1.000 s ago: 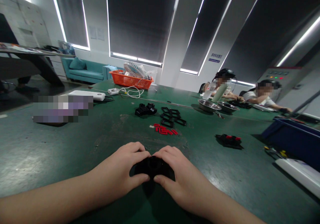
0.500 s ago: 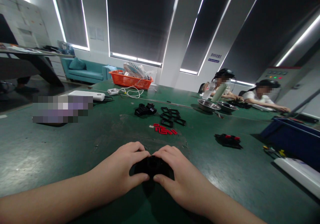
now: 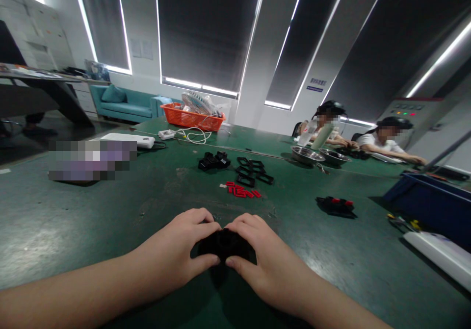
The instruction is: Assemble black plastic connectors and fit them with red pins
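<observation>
The black part (image 3: 225, 244) lies between the two hands on the near stretch of the green table (image 3: 162, 191), its long axis seeming to run left to right — neither hand is nearer. The left hand (image 3: 189, 243) clasps its left end, the right hand (image 3: 259, 255) its right — thumbs on the near side.

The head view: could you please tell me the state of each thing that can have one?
Left hand: closed on the black part
Right hand: closed on the black part
Black part: held, details too dark to tell
Red pieces: loose, clustered
Black frames: loose, lying flat
Orange basket: upright, filled
Window blinds: lowered, light showing below
Cabinet lights: lit
</observation>
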Available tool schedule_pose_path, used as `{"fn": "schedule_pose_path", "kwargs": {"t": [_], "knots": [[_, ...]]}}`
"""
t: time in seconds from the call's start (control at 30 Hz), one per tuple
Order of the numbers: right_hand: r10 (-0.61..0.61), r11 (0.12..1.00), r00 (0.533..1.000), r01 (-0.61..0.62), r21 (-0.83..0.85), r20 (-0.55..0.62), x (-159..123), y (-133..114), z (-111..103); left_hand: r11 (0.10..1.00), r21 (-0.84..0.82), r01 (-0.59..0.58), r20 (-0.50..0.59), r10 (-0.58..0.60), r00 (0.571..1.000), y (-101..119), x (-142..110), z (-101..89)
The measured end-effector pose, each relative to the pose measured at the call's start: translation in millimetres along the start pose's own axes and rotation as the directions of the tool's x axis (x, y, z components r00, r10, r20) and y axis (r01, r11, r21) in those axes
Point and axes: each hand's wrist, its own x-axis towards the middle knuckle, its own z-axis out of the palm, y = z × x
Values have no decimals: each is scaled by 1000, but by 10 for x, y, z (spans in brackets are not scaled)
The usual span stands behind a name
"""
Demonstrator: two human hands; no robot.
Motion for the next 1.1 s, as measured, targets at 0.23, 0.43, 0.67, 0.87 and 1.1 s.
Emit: {"fn": "schedule_pose_path", "kwargs": {"t": [0.23,0.43,0.67,0.87,1.1], "knots": [[-4,1000,1000,4,7,-5,-7,1,2,1000,-1,-11,0,11,1000,5,7,-4],[-5,1000,1000,5,5,0,2,10,-5,999,28,-23,-14,24,1000,-2,-24,9],[-38,999,999,38,5,-10,-1,32,6,999,45,-14,-13,15,1000,37,-26,-20],[-64,997,997,66,47,-37,-18,27,12,999,18,-28,-11,29,1000,97,-54,-49],[-35,999,999,36,33,-41,-12,11,12,1000,12,-16,-11,16,1000,72,-42,-33]]}}
